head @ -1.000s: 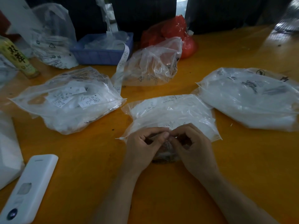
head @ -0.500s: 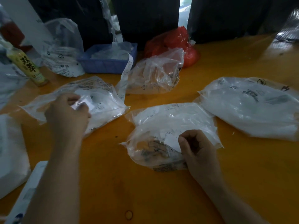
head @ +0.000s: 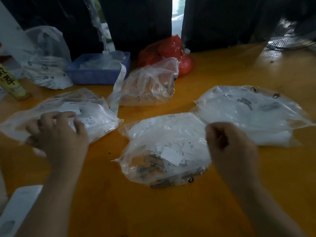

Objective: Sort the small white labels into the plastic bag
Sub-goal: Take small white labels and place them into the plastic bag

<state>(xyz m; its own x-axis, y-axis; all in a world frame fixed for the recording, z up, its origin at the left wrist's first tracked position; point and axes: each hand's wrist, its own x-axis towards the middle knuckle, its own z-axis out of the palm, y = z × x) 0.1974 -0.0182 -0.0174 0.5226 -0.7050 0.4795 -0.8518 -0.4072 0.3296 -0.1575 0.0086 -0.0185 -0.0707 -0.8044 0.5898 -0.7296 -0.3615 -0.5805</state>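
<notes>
Three clear plastic bags of small white labels lie on the orange table. My left hand rests on the left bag, fingers curled over its opening; whether it pinches a label is unclear. The middle bag holds loose white labels. My right hand hovers at that bag's right edge, fingers curled closed and apparently pinching the thin plastic. The right bag lies flat beyond my right hand.
At the back stand a blue tray with a paper strip hanging out, a crumpled clear bag, a red bag and a yellow bottle. A white device lies at the near left.
My left hand left the middle bag and moved onto the left bag. My right hand shifted from the middle bag's near edge up to its right side. The view tilted downward.
</notes>
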